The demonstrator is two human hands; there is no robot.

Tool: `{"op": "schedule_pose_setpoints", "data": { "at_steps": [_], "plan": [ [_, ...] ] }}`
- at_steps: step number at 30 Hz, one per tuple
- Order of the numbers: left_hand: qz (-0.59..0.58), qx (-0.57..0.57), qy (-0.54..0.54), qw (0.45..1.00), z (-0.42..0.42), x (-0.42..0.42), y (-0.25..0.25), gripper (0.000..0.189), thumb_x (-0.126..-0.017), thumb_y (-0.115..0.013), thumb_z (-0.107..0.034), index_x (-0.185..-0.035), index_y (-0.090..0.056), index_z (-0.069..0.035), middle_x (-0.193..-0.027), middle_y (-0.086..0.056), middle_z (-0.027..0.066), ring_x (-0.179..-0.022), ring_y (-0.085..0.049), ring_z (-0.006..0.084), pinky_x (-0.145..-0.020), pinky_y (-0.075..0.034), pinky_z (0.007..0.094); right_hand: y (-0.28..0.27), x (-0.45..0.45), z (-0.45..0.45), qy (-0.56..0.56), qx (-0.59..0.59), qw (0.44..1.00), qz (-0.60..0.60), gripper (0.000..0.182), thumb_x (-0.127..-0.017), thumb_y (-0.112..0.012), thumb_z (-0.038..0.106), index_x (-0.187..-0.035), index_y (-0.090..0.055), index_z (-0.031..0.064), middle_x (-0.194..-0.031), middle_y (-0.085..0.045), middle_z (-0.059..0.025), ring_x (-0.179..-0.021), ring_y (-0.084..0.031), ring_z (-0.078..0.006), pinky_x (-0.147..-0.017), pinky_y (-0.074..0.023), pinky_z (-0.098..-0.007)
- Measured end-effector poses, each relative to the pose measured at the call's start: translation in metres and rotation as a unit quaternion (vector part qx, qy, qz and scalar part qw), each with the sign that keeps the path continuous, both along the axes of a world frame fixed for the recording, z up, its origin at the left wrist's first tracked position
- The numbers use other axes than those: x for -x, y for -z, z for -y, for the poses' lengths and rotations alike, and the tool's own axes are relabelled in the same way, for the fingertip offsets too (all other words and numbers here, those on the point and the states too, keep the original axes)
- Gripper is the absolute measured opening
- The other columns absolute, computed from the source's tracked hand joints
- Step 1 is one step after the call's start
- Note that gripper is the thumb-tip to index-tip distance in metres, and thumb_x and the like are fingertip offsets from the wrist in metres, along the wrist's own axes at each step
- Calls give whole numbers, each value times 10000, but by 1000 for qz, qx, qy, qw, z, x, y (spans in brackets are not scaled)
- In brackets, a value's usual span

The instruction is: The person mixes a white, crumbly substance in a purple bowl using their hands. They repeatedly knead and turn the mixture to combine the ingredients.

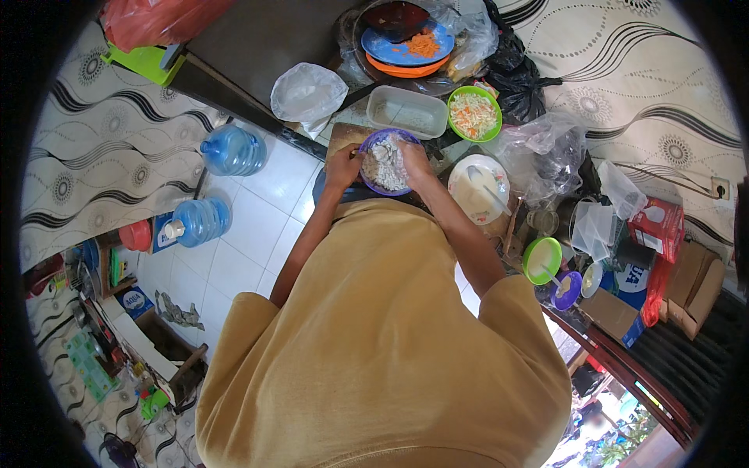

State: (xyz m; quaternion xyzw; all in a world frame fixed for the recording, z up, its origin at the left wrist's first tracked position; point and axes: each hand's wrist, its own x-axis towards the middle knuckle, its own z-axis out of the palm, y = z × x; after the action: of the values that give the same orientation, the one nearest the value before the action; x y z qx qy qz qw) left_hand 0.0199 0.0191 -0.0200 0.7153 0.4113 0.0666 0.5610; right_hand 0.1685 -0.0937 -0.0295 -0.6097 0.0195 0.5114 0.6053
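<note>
A purple bowl of white, floury crumbs stands before me, partly over a wooden board. My left hand grips the bowl's left rim. My right hand reaches in over the right side, its fingertips in the white mixture; whether they pinch any of it cannot be told. Just behind the bowl is a clear plastic container with white residue. To its right, a green bowl holds shredded white and orange vegetables. A floral plate with pale batter and a spoon lies right of my right hand.
A blue plate of grated carrot stands at the back, beside black plastic bags. An open white bag is back left. Green and purple bowls with spoons stand at the right. Large water bottles are on the left.
</note>
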Motion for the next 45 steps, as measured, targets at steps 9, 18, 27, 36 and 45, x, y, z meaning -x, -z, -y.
{"op": "schedule_pose_setpoints", "data": {
  "at_steps": [9, 18, 27, 36, 45],
  "plan": [
    [12, 8, -2, 1000, -3, 1, 15, 271, -880, -583, -237, -1083, -648, -70, -711, -670, 138, -516, -642, 211, -545, -494, 335, 18, -10, 14, -146, -42, 985, 81, 299, -899, -556, 241, -1109, -622, 39, -957, -654, -88, -771, -591, -156, -659, -478, -294],
    [8, -25, 4, 1000, -2, 1, 10, 271, -887, -584, -227, -1092, -641, -60, -713, -673, 149, -521, -646, 215, -535, -501, 344, -23, -14, 22, -68, -268, 919, -282, 234, -914, -549, 214, -1061, -599, 38, -940, -643, -88, -781, -612, -155, -674, -508, -248],
    [3, 20, -3, 1000, 0, 0, 5, 276, -900, -578, -185, -1122, -627, -29, -720, -652, 110, -538, -622, 161, -463, -504, 291, -7, -24, 16, -79, -146, 973, -163, 185, -901, -593, 250, -976, -625, 84, -821, -627, -48, -667, -591, -121, -572, -486, -257],
    [7, 10, -6, 1000, 1, 1, 4, 283, -885, -574, -240, -1094, -649, -65, -673, -666, 134, -497, -634, 198, -531, -494, 336, -15, -27, 17, -105, -118, 980, -124, 255, -912, -534, 222, -1074, -614, 42, -926, -635, -94, -781, -611, -187, -680, -504, -305],
    [11, -50, -1, 999, -3, 4, 33, 283, -885, -578, -248, -1079, -650, -56, -674, -663, 138, -513, -634, 208, -541, -486, 342, -26, -18, 24, -35, -238, 937, -253, 280, -921, -536, 221, -1085, -591, 0, -1011, -640, -126, -845, -600, -183, -694, -492, -279]
  ]
}}
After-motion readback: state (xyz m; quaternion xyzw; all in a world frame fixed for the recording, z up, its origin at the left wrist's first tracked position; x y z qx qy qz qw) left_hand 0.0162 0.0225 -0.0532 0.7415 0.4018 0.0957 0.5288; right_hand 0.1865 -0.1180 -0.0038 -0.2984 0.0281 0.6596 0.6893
